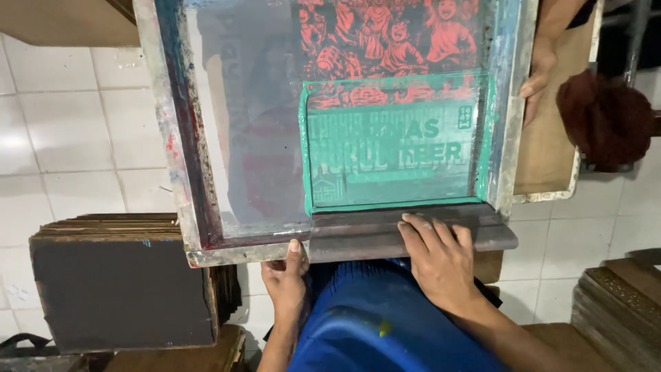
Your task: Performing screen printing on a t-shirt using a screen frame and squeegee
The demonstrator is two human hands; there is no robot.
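Right hand [441,265] lies flat, fingers spread, pressing the dark wooden squeegee bar [413,234] at the lower edge of the paint-stained screen-printing frame [180,145], centre of the picture. Left hand [286,279] pinches the frame's bottom rail, thumb on top. Another person's hand [536,79] steadies the upper right side. If either grip slips, I reckon the frame shifts and the green ink [392,151] smears.

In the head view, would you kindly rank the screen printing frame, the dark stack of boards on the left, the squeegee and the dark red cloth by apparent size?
1. Screen printing frame
2. Dark stack of boards
3. Squeegee, under the right hand
4. Dark red cloth

The last two look close; the cloth lies farther away, so that order is unsure.
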